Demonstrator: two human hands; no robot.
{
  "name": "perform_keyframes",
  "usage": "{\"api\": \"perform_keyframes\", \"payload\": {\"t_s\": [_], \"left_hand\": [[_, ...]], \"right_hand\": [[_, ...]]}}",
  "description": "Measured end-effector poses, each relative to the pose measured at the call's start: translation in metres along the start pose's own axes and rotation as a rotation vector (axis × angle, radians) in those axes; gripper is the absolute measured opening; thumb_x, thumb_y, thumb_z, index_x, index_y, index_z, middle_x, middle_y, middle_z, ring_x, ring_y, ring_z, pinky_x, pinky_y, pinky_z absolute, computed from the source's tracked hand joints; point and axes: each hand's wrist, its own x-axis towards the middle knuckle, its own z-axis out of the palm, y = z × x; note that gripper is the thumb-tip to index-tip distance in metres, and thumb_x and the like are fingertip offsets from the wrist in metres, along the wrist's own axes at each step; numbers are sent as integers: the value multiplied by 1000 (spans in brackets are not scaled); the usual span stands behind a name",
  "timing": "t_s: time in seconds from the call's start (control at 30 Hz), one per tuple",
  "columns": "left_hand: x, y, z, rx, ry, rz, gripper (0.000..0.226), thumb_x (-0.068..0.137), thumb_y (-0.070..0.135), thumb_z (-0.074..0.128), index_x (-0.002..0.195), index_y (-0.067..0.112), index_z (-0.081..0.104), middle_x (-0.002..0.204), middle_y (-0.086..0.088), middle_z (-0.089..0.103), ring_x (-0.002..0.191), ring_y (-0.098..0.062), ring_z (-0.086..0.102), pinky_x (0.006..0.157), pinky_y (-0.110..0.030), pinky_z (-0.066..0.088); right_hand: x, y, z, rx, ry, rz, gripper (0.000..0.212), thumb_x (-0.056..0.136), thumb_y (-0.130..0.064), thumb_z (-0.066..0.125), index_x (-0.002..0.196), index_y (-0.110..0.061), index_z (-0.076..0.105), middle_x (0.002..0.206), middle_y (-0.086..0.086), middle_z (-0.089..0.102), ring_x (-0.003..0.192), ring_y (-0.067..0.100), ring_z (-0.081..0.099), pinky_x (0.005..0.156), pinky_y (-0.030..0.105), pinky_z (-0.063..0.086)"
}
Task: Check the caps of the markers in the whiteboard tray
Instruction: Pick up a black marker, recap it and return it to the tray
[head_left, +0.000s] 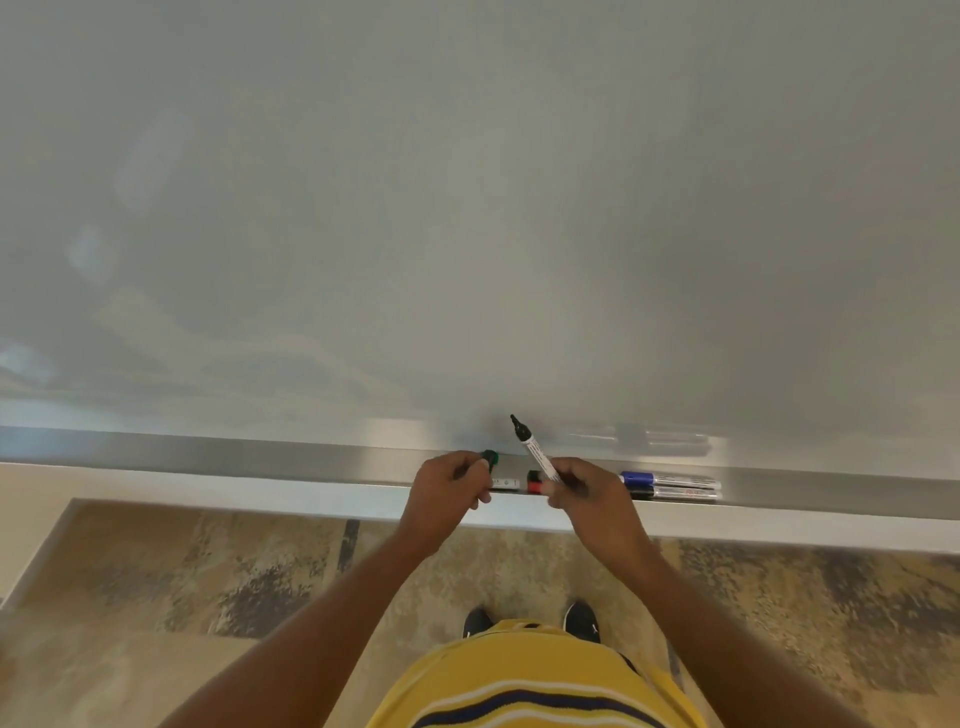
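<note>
My right hand (582, 493) grips an uncapped marker (532, 449) with a white barrel; its dark tip points up and left toward the whiteboard (467, 208). My left hand (449, 486) is closed on a green cap (489, 459) that sticks out between thumb and fingers. Both hands hover just over the metal tray (311, 462). A red-capped marker (535, 487) lies in the tray between my hands, partly hidden by them. Right of my right hand, a blue-capped marker (667, 478) and a black-capped marker (675, 492) lie side by side in the tray.
The whiteboard fills the upper view, close in front of me. Below the tray is a white ledge (779, 525), then mottled brown carpet (208, 582) with my shoes (582, 621) on it. A pale wall or panel (31, 514) is at the far left.
</note>
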Motion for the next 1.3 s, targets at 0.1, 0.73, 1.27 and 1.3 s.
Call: {"api": "perform_keyframes", "payload": {"t_s": [0.1,0.73,1.27,1.3], "left_hand": [[-10,6,12,36,-23,16,26,94,25,52,79,15,71,69,-8,72,62,-17,64,65,-36,56],[-28,40,15,-246,34,54,16,90,7,64,101,13,74,85,-5,75,80,-25,69,80,-38,59],[-28,58,-3,-556,45,139,19,91,-1,60,102,9,72,83,-12,70,78,-24,67,75,-29,57],[-29,58,-3,-544,45,141,19,91,0,60,102,10,72,83,-12,70,78,-23,68,74,-28,57]], "right_hand": [[-1,-13,11,177,-36,18,16,90,-22,62,98,-34,69,89,-13,71,85,5,64,75,15,50],[-5,-31,-18,125,62,-189,30,90,-15,63,113,-34,66,91,-15,69,81,0,61,67,4,43],[-16,-35,-79,-267,80,-445,32,90,-10,60,121,-18,64,86,-9,58,82,5,55,69,5,36],[-15,-36,-79,-275,81,-443,32,90,-10,61,121,-18,64,85,-9,57,81,5,55,69,5,36]]}}
